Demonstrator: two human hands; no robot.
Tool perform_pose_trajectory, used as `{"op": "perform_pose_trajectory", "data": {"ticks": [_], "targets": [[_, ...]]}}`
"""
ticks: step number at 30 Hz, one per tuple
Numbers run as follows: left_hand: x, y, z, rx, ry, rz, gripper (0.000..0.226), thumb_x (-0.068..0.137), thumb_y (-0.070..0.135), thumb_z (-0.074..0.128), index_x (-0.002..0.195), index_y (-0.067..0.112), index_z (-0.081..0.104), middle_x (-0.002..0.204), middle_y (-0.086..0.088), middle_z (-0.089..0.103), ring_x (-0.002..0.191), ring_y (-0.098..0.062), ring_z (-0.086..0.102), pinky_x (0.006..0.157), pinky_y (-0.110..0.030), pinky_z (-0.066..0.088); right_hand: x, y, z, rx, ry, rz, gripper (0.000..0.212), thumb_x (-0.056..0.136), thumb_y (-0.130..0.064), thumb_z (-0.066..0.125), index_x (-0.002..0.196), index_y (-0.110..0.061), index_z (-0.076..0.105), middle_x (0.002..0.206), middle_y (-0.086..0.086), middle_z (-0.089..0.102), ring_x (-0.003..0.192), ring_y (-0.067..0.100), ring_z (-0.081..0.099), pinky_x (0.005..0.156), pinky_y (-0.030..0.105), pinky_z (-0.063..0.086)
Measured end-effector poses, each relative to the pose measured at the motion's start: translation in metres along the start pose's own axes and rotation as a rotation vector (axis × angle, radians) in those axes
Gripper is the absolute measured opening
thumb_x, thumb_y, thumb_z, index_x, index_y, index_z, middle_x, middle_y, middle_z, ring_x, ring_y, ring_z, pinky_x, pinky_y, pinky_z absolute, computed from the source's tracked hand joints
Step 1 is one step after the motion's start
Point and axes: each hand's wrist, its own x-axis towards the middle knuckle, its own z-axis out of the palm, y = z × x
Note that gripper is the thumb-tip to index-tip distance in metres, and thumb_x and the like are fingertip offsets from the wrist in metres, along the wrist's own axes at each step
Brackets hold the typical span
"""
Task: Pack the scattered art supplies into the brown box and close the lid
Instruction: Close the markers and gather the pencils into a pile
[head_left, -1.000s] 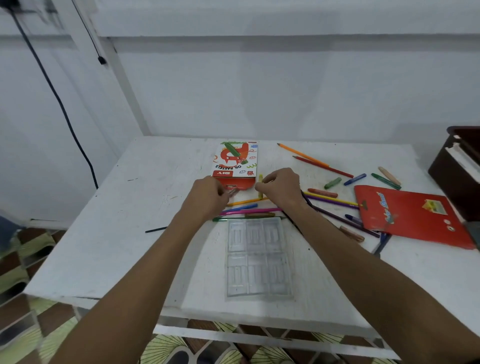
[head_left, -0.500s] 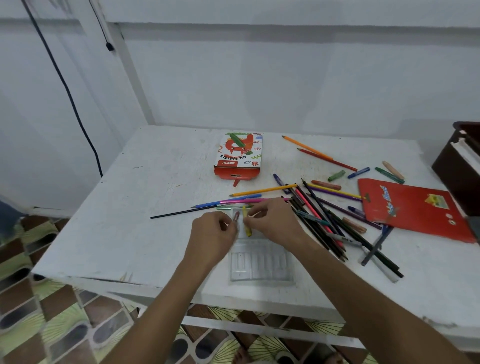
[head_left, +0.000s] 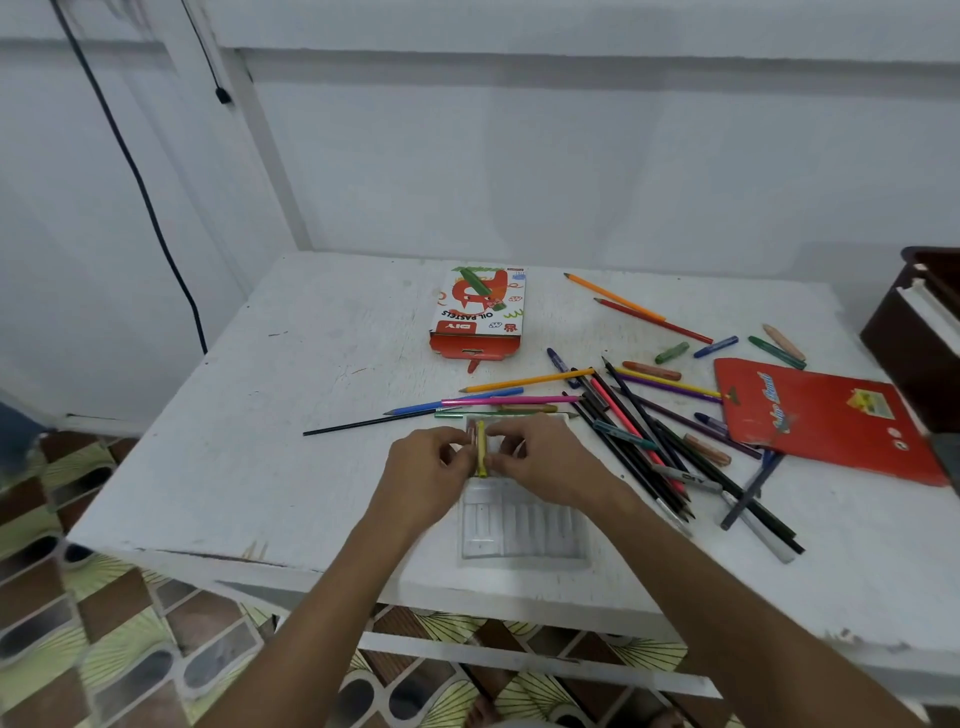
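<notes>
My left hand (head_left: 434, 467) and right hand (head_left: 540, 462) meet over the far end of the clear plastic tray (head_left: 522, 525), fingers curled, pinching a short yellow crayon (head_left: 481, 454) between them; it stands lengthwise, pointing away from me, with a second, reddish stick (head_left: 471, 432) just beside it that I can only partly see. The tray is a see-through ribbed insert lying flat on the white table (head_left: 311, 415), near its front edge. Beyond the tray lies the oil pastel carton (head_left: 480, 314), flap open toward me. Right of the tray sprawl loose coloured pencils (head_left: 639, 431), then a flat red pouch (head_left: 821, 415). The brown box (head_left: 919, 332) sits far right of the tray, cut off by the frame.
</notes>
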Motion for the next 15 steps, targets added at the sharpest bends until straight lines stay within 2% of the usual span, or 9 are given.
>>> {"op": "perform_pose_trajectory", "data": {"ticks": [3,5,9,12,15], "targets": [[0.0023,-0.0035,-0.0035,-0.027,-0.044,-0.017,0.02,0.089,0.034,0.061,0.103,0.025,0.072,0.075,0.006,0.068,0.067,-0.007,0.062,0.059,-0.015,0.043,0.0004,0.0009,-0.0036,-0.02,-0.073,-0.003,0.041,0.083,-0.027,0.07,0.122,-0.034,0.06,0.086,0.007,0.066,0.069,0.009,0.054,0.069,0.025,0.048],[0.0042,-0.0047,-0.0057,-0.025,-0.073,-0.018,0.02,0.09,0.034,0.062,0.104,0.024,0.071,0.078,0.006,0.067,0.069,-0.006,0.061,0.06,-0.015,0.044,0.0003,0.0004,-0.0049,-0.035,-0.092,0.0,0.045,0.081,-0.029,0.072,0.124,-0.034,0.059,0.088,0.008,0.065,0.068,0.008,0.051,0.067,0.023,0.046],[0.0072,-0.0057,-0.0077,-0.006,-0.097,-0.003,0.023,0.09,0.033,0.062,0.109,0.024,0.069,0.076,0.008,0.066,0.067,-0.004,0.06,0.058,-0.011,0.041,0.0001,-0.0017,-0.0014,-0.07,-0.042,-0.057,0.034,0.083,-0.026,0.07,0.117,-0.028,0.065,0.081,0.003,0.062,0.065,0.007,0.048,0.063,0.019,0.044],[0.0084,-0.0065,-0.0058,0.013,-0.112,0.027,0.025,0.09,0.029,0.063,0.114,0.025,0.068,0.076,0.005,0.069,0.067,-0.009,0.063,0.055,-0.007,0.041,0.0015,-0.0011,0.0001,-0.09,-0.067,-0.056,0.031,0.086,-0.025,0.067,0.117,-0.026,0.065,0.076,0.001,0.06,0.065,0.008,0.05,0.062,0.019,0.044],[0.0105,-0.0084,-0.0045,0.055,-0.126,0.058,0.027,0.092,0.026,0.059,0.118,0.029,0.067,0.081,0.004,0.07,0.07,-0.012,0.064,0.054,-0.006,0.04,0.0032,0.0004,0.001,-0.101,-0.046,-0.056,0.028,0.089,-0.026,0.063,0.117,-0.026,0.064,0.083,0.003,0.065,0.073,0.014,0.056,0.064,0.018,0.044]]}}
